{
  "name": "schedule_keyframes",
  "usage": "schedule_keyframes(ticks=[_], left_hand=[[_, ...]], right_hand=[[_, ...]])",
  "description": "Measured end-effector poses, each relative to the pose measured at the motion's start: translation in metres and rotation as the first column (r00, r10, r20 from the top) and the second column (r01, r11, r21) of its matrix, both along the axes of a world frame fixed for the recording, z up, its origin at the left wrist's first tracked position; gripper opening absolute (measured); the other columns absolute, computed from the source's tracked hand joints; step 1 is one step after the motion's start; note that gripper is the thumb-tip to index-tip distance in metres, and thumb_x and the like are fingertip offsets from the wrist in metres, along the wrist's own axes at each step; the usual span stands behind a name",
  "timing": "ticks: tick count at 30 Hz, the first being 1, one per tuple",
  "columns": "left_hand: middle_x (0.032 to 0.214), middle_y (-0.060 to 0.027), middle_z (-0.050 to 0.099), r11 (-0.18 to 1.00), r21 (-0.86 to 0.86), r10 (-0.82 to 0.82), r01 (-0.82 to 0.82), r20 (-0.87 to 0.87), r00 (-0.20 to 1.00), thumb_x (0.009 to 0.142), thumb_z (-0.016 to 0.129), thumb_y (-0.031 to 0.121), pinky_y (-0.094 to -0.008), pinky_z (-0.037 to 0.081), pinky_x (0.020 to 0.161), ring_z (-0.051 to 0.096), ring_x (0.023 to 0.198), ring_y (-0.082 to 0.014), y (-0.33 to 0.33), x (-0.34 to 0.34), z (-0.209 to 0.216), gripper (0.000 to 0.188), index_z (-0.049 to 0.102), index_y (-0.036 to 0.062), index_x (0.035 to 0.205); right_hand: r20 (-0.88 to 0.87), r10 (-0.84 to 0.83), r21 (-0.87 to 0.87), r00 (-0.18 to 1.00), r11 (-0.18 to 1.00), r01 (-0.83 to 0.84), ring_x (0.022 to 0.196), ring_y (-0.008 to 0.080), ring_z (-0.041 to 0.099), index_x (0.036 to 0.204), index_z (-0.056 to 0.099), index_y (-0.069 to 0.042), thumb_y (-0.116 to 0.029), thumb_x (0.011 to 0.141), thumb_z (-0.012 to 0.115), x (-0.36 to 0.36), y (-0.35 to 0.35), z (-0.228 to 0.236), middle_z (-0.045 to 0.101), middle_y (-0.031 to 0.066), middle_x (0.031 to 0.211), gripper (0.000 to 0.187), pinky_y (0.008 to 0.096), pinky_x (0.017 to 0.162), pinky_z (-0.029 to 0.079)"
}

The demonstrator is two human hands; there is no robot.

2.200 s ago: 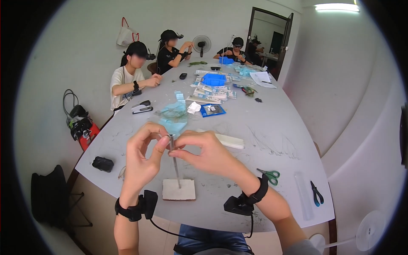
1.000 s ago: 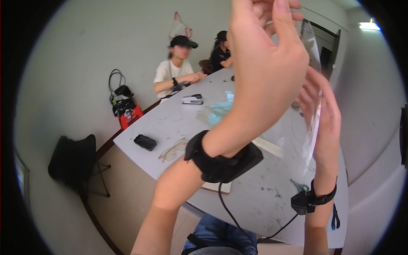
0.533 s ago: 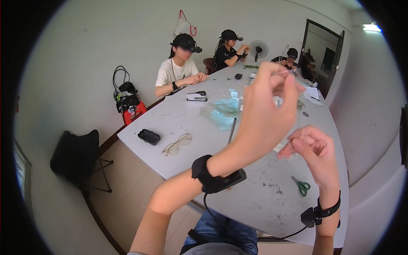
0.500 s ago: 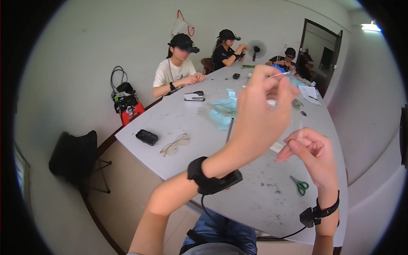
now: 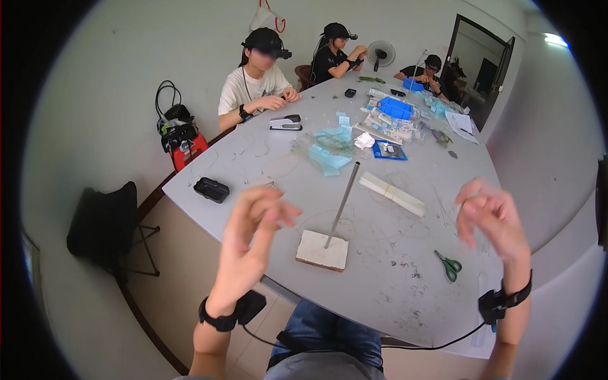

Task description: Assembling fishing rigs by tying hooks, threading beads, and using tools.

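My left hand (image 5: 253, 228) is raised over the near left of the table, fingers bent and thumb drawn in against them. On the right, my right hand (image 5: 491, 215) is also up, its fingers curled toward the thumb. Whatever either one pinches is too fine to make out. Between them stands an upright metal rod (image 5: 342, 204) on a white block (image 5: 321, 251). Beyond the rod lies a banded bundle of white strips (image 5: 392, 194). Green-handled scissors (image 5: 450, 266) rest just below my right hand.
A black plastic tray (image 5: 211, 189) sits at the left edge. Farther off are a stapler (image 5: 286, 123), pale blue plastic sheets (image 5: 329, 152), a blue box (image 5: 396, 108) and a blue packet (image 5: 389, 150). Several people sit along the far side. A black folding stool (image 5: 104, 225) stands left.
My left hand has come down and left, away from high in the middle; my right hand has shifted slightly right. The rod's block and the white strips now show.
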State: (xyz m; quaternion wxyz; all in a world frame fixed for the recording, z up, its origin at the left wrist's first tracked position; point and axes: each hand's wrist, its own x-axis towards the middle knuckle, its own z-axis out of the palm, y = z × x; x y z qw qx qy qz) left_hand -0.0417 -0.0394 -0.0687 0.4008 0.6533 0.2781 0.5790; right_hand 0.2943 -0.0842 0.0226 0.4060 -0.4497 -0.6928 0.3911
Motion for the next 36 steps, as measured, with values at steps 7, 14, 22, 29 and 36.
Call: schedule_keyframes(ticks=[7,14,22,29,36], left_hand=[[0.083,-0.0109,0.065,0.942,-0.275,0.203,-0.191,0.014,0.979,0.099,0.045,0.007,-0.0281,0.045,0.077,0.058,0.075,-0.015,-0.009,-0.041,-0.06,0.015,0.048,0.0005,0.112],[0.082,-0.0125,0.064,0.908,-0.402,0.178,-0.118,0.116,0.977,0.099,0.044,0.007,-0.0288,0.048,0.072,0.059,0.075,-0.0155,-0.004,-0.044,-0.107,0.015,0.048,-0.0016,0.111],[0.08,-0.0124,0.064,0.816,-0.55,0.277,-0.177,0.105,0.955,0.098,0.045,0.005,-0.0286,0.048,0.071,0.059,0.073,-0.0152,-0.007,-0.051,-0.127,0.014,0.049,-0.0019,0.11],[0.08,-0.012,0.064,0.805,-0.568,0.291,-0.173,0.124,0.948,0.098,0.045,0.005,-0.0284,0.048,0.071,0.058,0.072,-0.0145,-0.005,-0.048,-0.13,0.013,0.049,-0.002,0.109],[0.08,-0.0121,0.064,0.796,-0.586,0.269,-0.155,0.113,0.956,0.098,0.044,0.003,-0.0274,0.048,0.071,0.058,0.073,-0.0144,-0.007,-0.045,-0.125,0.014,0.049,-0.0019,0.11]], right_hand=[[0.178,-0.167,0.075,0.97,0.985,0.156,0.046,0.0102,0.053,0.096,0.052,-0.004,-0.017,0.095,0.053,0.0,0.078,0.045,0.06,0.0065,0.061,0.013,0.0209,0.047,0.04],[0.407,-0.077,0.035,0.91,0.997,0.069,0.057,0.0115,0.06,0.091,0.057,-0.004,-0.017,0.09,0.056,-0.027,0.234,0.003,0.065,0.0053,0.072,0.013,0.0229,0.056,0.046],[0.562,-0.14,0.155,0.815,0.986,0.062,0.061,0.0241,0.067,0.078,0.066,0.004,-0.004,0.075,0.058,-0.065,0.375,-0.112,0.068,0.0156,0.072,0.011,0.0325,0.056,0.051],[0.813,-0.504,0.573,0.292,0.781,-0.247,0.082,0.0342,0.066,0.08,0.068,0.003,-0.006,0.074,0.062,-0.107,0.413,-0.179,0.066,0.0196,0.085,0.012,0.0414,0.072,0.052],[0.871,-0.336,0.43,0.358,0.874,-0.226,0.081,0.0361,0.065,0.08,0.068,0.001,-0.017,0.084,0.059,-0.129,0.389,-0.207,0.065,0.0193,0.084,0.02,0.0438,0.078,0.051]])
